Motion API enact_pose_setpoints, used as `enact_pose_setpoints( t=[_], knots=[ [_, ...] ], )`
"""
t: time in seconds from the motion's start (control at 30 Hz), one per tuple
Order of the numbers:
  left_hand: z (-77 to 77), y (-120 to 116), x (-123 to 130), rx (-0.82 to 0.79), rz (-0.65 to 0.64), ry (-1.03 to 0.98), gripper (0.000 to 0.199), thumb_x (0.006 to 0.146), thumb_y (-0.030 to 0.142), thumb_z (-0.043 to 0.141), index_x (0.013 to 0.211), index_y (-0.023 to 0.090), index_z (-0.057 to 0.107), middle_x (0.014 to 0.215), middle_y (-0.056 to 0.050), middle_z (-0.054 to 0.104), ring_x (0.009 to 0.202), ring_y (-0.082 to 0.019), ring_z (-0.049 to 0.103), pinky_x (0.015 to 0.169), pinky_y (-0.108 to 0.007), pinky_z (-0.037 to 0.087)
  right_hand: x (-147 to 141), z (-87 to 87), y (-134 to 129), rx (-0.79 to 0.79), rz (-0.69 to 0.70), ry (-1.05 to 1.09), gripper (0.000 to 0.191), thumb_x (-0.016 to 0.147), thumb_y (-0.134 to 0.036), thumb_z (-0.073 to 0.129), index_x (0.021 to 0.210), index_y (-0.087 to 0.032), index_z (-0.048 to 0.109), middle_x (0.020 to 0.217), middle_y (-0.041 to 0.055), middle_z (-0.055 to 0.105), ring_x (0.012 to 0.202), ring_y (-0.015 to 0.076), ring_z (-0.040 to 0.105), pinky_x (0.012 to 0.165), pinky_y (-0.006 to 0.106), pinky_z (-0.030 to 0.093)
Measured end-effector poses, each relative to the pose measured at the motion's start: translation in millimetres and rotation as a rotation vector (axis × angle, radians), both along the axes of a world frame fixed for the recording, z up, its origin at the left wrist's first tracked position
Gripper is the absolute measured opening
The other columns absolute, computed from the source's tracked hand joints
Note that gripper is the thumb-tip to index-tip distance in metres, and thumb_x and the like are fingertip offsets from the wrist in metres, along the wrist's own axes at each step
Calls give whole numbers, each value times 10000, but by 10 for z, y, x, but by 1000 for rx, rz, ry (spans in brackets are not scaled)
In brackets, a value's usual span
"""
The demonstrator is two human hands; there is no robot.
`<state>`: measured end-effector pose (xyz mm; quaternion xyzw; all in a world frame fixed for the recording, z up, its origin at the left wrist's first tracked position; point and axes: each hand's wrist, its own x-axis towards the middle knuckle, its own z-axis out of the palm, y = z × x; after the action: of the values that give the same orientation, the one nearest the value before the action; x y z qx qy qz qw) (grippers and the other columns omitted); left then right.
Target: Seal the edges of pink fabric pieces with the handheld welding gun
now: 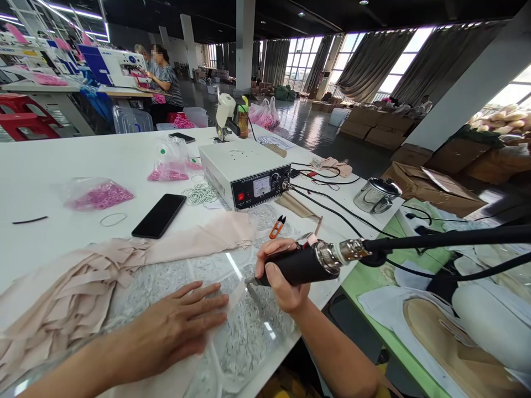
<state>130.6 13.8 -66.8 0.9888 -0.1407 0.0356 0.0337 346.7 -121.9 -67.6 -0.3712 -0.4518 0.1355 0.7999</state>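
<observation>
My right hand is wrapped round a black corded handheld tool, apparently an ultrasonic cutter, with its narrow metal tip pointing left and down. That tip meets the end of a pale beige fabric strip on a clear patterned mat. Flat on the strip lies my left hand, fingers stretched toward the tip. To the left, a heap of beige fabric strips is piled up, and another beige piece stretches across the mat. Orange thread snips rest behind the tool.
A white control box with a dial stands behind, its cables running right. A black phone, bags of pink pieces and a metal mug are on the table. Bra cups lie at right. Two people sit at sewing machines far left.
</observation>
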Motion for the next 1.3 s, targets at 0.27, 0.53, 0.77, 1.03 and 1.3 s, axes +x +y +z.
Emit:
enact_pose_setpoints(
  t=[0.27,0.53,0.77,1.03,1.3],
  knots=[
    [-28,40,-50,78,-73,-71,380,1074,347,600,1443,256,596,1504,18,595,1448,-204,498,1294,-331,206,-6,5,16,-38,-11,5,159,915,-339,704,998,-249,603,874,-2,607,515,100,587,501,285,533],
    [-173,86,-109,60,-50,-91,407,1070,342,613,1464,252,570,1503,-19,601,1500,-204,420,1294,-362,228,1,7,4,-65,-17,-41,193,921,-394,686,1009,-256,585,869,8,615,518,115,598,502,299,540],
    [-118,71,-84,-62,-27,-60,414,1051,297,641,1456,240,580,1462,-47,638,1436,-215,516,1256,-352,332,5,4,9,-57,-29,-50,177,922,-372,689,1006,-253,589,871,0,615,522,105,600,508,280,539],
    [-13,26,24,-217,20,87,422,912,246,819,1302,228,661,1503,-33,601,1480,-238,452,1292,-341,235,17,-2,-23,-71,-12,-32,144,922,-334,689,1006,-247,610,871,-4,616,528,112,619,526,294,541],
    [48,74,120,-282,-24,93,481,980,359,747,1433,291,600,1504,8,594,1477,-236,457,1284,-335,234,12,14,-24,-91,-29,-41,154,930,-363,679,968,-236,601,870,-9,594,519,106,603,540,291,534]
  ],
)
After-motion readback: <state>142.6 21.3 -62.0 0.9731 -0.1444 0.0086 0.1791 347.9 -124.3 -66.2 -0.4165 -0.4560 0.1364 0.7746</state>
